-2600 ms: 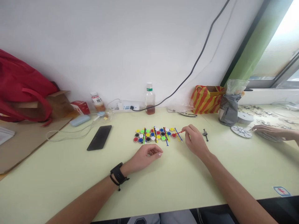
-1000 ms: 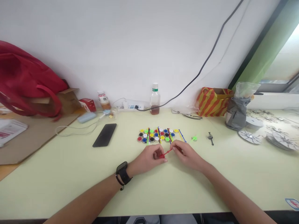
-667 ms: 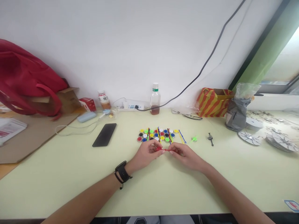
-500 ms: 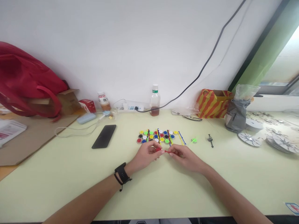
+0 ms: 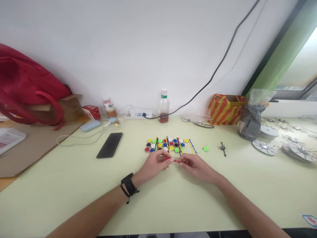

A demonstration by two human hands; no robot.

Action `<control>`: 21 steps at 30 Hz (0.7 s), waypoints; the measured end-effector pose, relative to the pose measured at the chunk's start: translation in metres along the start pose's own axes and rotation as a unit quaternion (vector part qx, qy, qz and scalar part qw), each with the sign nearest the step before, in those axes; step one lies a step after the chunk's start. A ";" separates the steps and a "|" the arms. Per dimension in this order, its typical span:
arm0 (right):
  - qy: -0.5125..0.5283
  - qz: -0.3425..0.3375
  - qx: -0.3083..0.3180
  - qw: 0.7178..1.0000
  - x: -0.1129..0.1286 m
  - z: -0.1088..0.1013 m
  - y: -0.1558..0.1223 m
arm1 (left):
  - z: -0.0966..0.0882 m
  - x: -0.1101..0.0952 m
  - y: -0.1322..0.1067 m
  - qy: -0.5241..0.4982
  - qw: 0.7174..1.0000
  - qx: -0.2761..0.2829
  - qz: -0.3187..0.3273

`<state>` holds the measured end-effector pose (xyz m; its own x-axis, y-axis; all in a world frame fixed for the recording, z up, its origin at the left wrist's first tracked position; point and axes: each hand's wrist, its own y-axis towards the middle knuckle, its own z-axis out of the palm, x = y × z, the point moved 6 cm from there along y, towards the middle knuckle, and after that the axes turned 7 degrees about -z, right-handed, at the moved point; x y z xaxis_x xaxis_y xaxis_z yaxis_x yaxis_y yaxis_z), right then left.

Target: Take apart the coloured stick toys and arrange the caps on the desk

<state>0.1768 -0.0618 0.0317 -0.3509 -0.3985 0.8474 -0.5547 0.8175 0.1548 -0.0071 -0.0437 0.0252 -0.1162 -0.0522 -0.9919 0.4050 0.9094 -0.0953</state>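
My left hand and my right hand meet near the middle of the pale green table, fingers pinched. Between them is a small red piece in my left fingertips and a thin red stick held by my right fingertips, the stick pointing into the piece. Just beyond lies a cluster of coloured round caps and sticks. A small green assembled piece and a dark one lie to the right of the cluster.
A black phone lies at the left. Bottles, a power strip and a striped bag line the wall. A red bag sits on cardboard at far left. White discs lie at the right.
My right hand carried the red stick from the cluster back toward me and met my left hand, which now pinches a red piece. Another person's hand at the right edge is out of view.
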 end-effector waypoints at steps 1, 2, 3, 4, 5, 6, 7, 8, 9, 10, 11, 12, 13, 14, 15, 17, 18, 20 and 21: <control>0.001 0.000 0.000 1.000 0.000 0.000 0.000 | 0.000 0.000 0.000 -0.001 1.000 -0.001 -0.001; 0.002 0.000 0.000 1.000 0.000 0.000 0.000 | 0.000 -0.001 0.000 -0.002 1.000 -0.001 -0.003; 0.003 0.000 -0.001 1.000 0.000 0.000 0.000 | 0.000 -0.001 0.000 -0.003 1.000 -0.003 -0.004; 0.002 0.000 -0.002 1.000 0.000 0.000 0.000 | 0.000 -0.001 0.000 -0.004 1.000 -0.003 -0.004; 0.002 0.000 -0.003 1.000 0.000 0.000 0.000 | 0.000 -0.001 0.000 -0.005 1.000 -0.003 -0.004; 0.001 0.000 -0.003 1.000 0.000 0.000 0.000 | 0.000 -0.001 0.000 -0.005 1.000 -0.002 -0.003; 0.000 0.000 -0.003 1.000 0.000 0.000 0.000 | 0.000 0.000 0.000 -0.005 1.000 0.000 -0.001; 0.000 0.000 -0.002 1.000 -0.001 0.001 0.000 | 0.000 0.001 0.000 -0.005 1.000 0.001 0.001; -0.001 0.001 -0.001 1.000 -0.001 0.001 0.001 | -0.001 0.002 0.001 -0.005 1.000 0.001 0.002; -0.002 0.002 0.001 1.000 -0.001 0.001 0.001 | -0.001 0.004 0.001 -0.005 1.000 0.002 0.003; -0.003 0.004 0.003 1.000 -0.002 0.001 0.001 | -0.001 0.005 0.002 -0.006 1.000 0.002 0.004; -0.005 0.006 0.003 1.000 -0.002 0.001 0.001 | -0.001 0.006 0.002 -0.005 1.000 0.002 0.004; -0.006 0.007 0.004 1.000 -0.003 0.001 0.001 | -0.001 0.006 0.002 -0.005 1.000 0.001 0.004; -0.007 0.007 0.003 1.000 -0.003 0.002 0.001 | -0.002 0.006 0.002 -0.005 1.000 0.001 0.004; -0.006 0.007 0.003 1.000 -0.003 0.002 0.001 | -0.002 0.007 0.002 -0.006 1.000 0.001 0.005; -0.004 0.007 0.004 1.000 -0.002 0.002 0.001 | -0.002 0.007 0.002 -0.005 1.000 0.001 0.007; -0.003 0.008 0.004 1.000 -0.002 0.002 0.001 | -0.002 0.007 0.002 -0.004 1.000 0.002 0.008; -0.005 0.008 0.006 1.000 -0.001 0.002 0.001 | -0.002 0.008 0.003 -0.001 1.000 0.005 0.009; -0.006 0.007 0.006 1.000 0.000 0.002 0.001 | -0.002 0.008 0.003 0.001 1.000 0.007 0.010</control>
<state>0.1748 -0.0617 0.0303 -0.3682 -0.3925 0.8428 -0.5593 0.8177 0.1365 -0.0088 -0.0409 0.0168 -0.1093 -0.0333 -0.9934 0.4202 0.9042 -0.0765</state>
